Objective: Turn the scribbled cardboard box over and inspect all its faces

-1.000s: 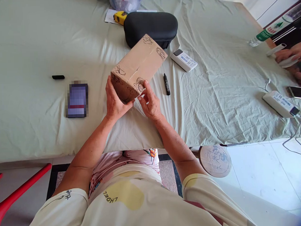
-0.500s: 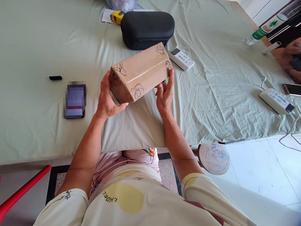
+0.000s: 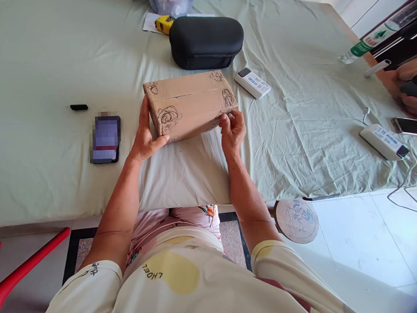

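Both my hands hold a brown cardboard box [image 3: 193,102] over the cloth-covered table. Black scribbles mark the corners of its visible faces, and a seam runs along the upper one. My left hand [image 3: 146,136] grips the left end, thumb on the near lower corner and fingers along the side. At the lower right corner my right hand [image 3: 233,130] is closed on the edge, thumb and bent fingers pressed there. The box's underside is hidden. Just behind the box sits a black zip case [image 3: 206,42].
A white device [image 3: 253,83] lies right of the box, a phone [image 3: 105,139] and a small black object [image 3: 78,107] left. Behind are a yellow tape measure [image 3: 163,24] and a clear container [image 3: 172,3]. At right are a bottle [image 3: 368,42], a second white device [image 3: 383,142] and another person's hand [image 3: 412,71].
The box has been turned in my hands, so its scribbled near face shows more and its left end less. My right hand has shifted slightly right, with its fingers now more bent.
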Available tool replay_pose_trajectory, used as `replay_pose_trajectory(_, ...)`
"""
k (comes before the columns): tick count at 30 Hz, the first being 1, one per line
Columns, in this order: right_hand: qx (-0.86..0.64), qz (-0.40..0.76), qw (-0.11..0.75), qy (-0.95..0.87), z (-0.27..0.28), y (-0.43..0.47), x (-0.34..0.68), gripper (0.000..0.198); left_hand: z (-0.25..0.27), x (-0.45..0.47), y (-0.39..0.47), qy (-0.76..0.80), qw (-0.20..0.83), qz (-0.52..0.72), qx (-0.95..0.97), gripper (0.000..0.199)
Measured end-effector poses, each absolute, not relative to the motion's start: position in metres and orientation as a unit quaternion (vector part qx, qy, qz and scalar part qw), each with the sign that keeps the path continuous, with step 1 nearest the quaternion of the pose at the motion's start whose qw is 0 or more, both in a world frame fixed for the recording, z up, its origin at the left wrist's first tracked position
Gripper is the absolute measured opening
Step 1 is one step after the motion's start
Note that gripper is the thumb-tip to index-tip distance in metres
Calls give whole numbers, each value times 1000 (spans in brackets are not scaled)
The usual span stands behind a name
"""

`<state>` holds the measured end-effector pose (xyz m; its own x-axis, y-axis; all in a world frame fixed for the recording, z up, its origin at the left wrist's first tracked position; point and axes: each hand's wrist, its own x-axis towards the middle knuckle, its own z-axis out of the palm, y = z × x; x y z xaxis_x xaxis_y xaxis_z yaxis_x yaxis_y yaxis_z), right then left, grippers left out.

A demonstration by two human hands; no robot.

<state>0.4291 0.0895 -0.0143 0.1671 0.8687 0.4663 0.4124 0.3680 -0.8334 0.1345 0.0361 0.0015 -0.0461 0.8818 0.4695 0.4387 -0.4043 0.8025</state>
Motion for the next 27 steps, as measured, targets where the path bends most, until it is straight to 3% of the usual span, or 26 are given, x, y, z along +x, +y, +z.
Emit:
replay_pose_trajectory(9, -497, 164, 552, -649, -9, 80, 422, 56, 15, 139, 33, 515, 162, 548, 638, 119)
replay_pose_trajectory(14, -498, 156, 517, -679, -10, 84, 425, 56, 6, 136, 36, 512, 157, 562, 630, 101)
replay_pose_trajectory(18, -560, 96, 449, -690, -5, 89, 440, 52, 2, 139, 35, 511, 142, 568, 629, 95)
replay_pose_trajectory(24, -700, 48, 270, -660, -18, 100, 456, 43, 2, 150, 32, 516, 136, 567, 628, 86)
replay_pose_trajectory(27, -695, 56, 252, -671, -23, 102, 454, 37, 0, 152, 32, 499, 124, 578, 634, 80)
